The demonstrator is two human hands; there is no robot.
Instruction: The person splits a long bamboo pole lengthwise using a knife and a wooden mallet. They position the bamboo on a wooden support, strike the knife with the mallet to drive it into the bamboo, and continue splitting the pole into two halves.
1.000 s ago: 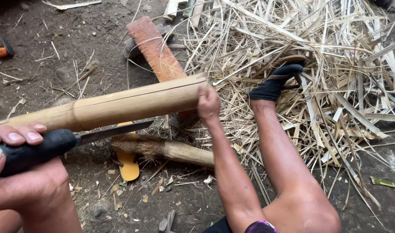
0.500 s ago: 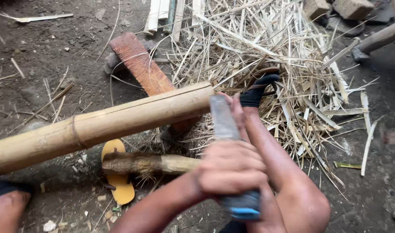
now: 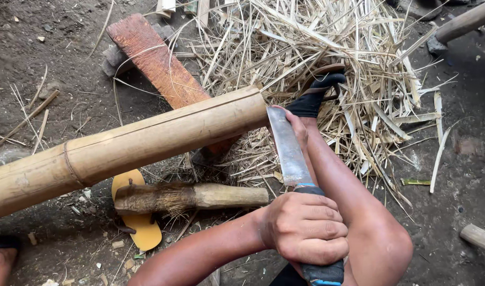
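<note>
A thick tan bamboo pole (image 3: 147, 143) lies slanted across the dirt, its cut end toward the middle. My left hand (image 3: 306, 230) is shut on the dark handle of a long knife (image 3: 287, 151). The blade points away from me, with its tip against the pole's cut end. My right hand (image 3: 297, 127) sits at that end, partly hidden by the blade, fingers against the bamboo. Just past it is my foot in a black cover (image 3: 314, 98).
A red-brown plank (image 3: 157, 63) props the pole. A frayed wooden club (image 3: 200, 196) lies on a yellow sandal (image 3: 141, 233) under it. A heap of dry bamboo strips (image 3: 359, 53) fills the back. Another pole (image 3: 465, 21) lies far right, a wood piece (image 3: 481, 238) near right.
My left hand has swung the knife from the lower left over to the pole's cut end. The right hand stays there, and the view has shifted left.
</note>
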